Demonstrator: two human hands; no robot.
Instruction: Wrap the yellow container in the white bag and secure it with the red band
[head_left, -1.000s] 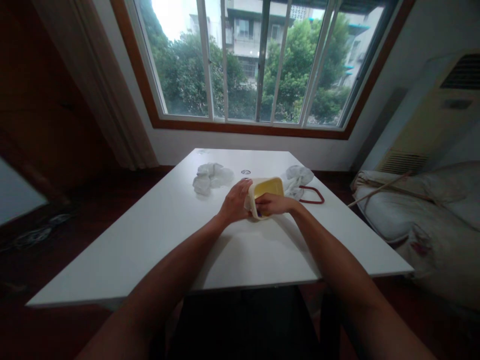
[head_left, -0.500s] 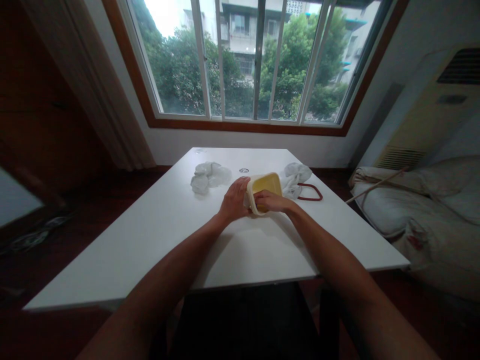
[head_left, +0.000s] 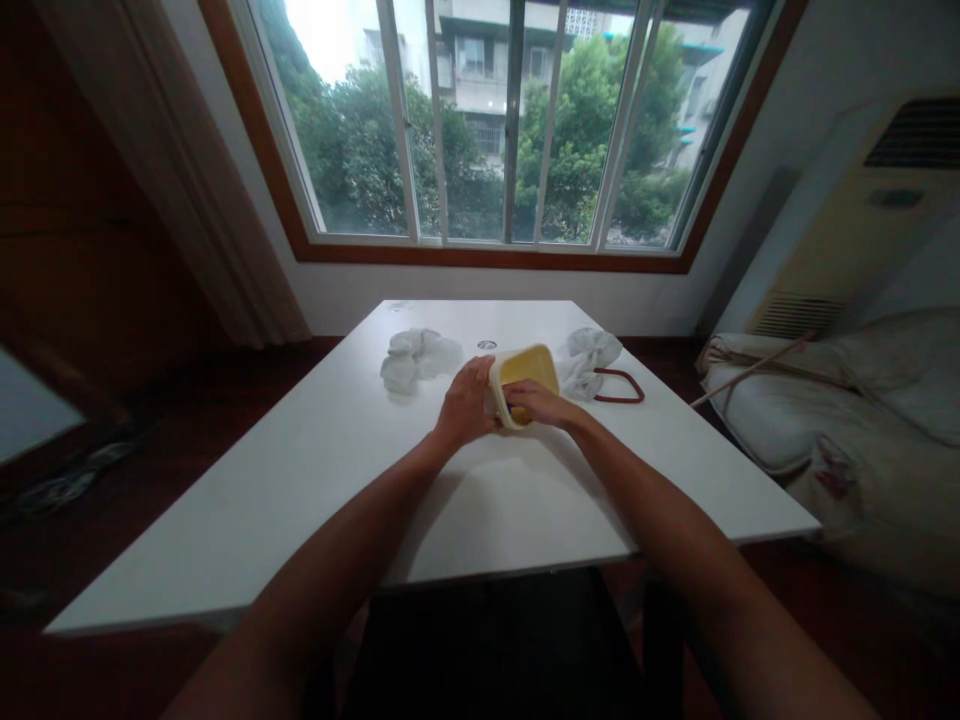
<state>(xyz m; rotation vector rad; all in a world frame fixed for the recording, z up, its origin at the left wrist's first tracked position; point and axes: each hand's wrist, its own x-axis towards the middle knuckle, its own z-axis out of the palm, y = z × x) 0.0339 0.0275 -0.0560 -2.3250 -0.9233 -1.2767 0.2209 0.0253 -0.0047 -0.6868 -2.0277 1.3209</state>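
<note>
A pale yellow plastic container (head_left: 541, 367) is tilted on its side above the white table, its open mouth turned toward me and to the right. My left hand (head_left: 466, 402) grips it from the left, fingers wrapped over its outer wall. Inside the mouth, against the left inner wall, are the bent fingers of my right hand (head_left: 536, 400). A small dark spot shows under those fingers; what it is I cannot make out. Crumpled white translucent plastic (head_left: 414, 358) lies to the left of my hands. Another crumpled white plastic bag (head_left: 589, 360) lies just right of the container.
Beside the right-hand bag lies a reddish-brown angular ring-shaped handle (head_left: 621, 386). A small round mark or ring (head_left: 487, 345) is near the far middle of the white table (head_left: 322, 480). Bulky covered bundles (head_left: 795, 420) with a stick stand right of the table, below the window.
The container and both hands have shifted slightly left, and the container's mouth is turned a little. A dark spot now shows beneath my right fingers. The bags have stayed in place.
</note>
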